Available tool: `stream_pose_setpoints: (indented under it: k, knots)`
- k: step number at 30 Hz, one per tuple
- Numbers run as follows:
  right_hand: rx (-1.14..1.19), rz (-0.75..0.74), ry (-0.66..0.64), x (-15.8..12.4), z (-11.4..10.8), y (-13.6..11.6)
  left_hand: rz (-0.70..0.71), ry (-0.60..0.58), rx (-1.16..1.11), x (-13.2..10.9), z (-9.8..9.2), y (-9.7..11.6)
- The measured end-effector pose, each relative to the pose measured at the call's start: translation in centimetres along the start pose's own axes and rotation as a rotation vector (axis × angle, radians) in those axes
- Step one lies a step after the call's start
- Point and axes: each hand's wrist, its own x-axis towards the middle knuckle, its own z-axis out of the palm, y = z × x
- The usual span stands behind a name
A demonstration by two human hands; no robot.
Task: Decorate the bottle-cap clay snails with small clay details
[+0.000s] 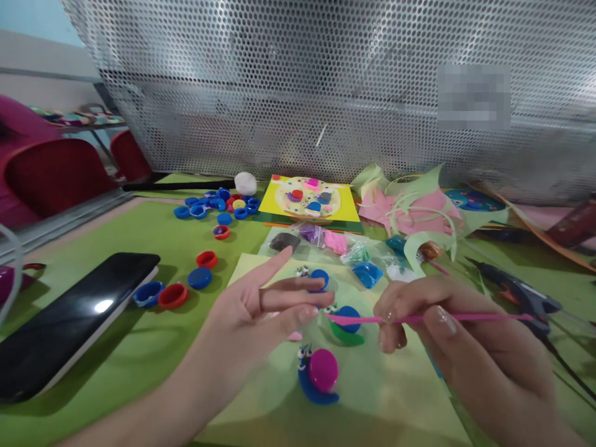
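My right hand [451, 335] grips a thin pink modelling tool [484, 317] between thumb and fingers. The tool's flat tip points left, close to the fingertips of my left hand [265, 310]. My left fingers are stretched out with the index raised, and I see nothing held in them. Beneath the hands, a pale yellow sheet [391, 397] carries several clay snails with bottle-cap shells. Nearest is a blue snail [307, 385] with a magenta cap [323, 370]. Behind it are a green snail [351, 337] with a blue cap and another blue cap [319, 279], partly hidden by my left hand.
At left lie a black phone [79, 316] and loose bottle caps [200, 278]. Clay packets [367, 273] and a yellow decorated card [267, 205] lie behind the sheet. Paper cutouts [419, 211] and a glue gun [516, 288] are at right. A perforated metal panel [279, 93] stands behind.
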Motion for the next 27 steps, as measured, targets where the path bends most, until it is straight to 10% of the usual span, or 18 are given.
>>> stream_pose_setpoints:
  k: [27]
  knots:
    - [0.010,0.027,0.012,0.06,-0.29,0.02,-0.072,-0.002,0.029,0.17,0.09,0.10]
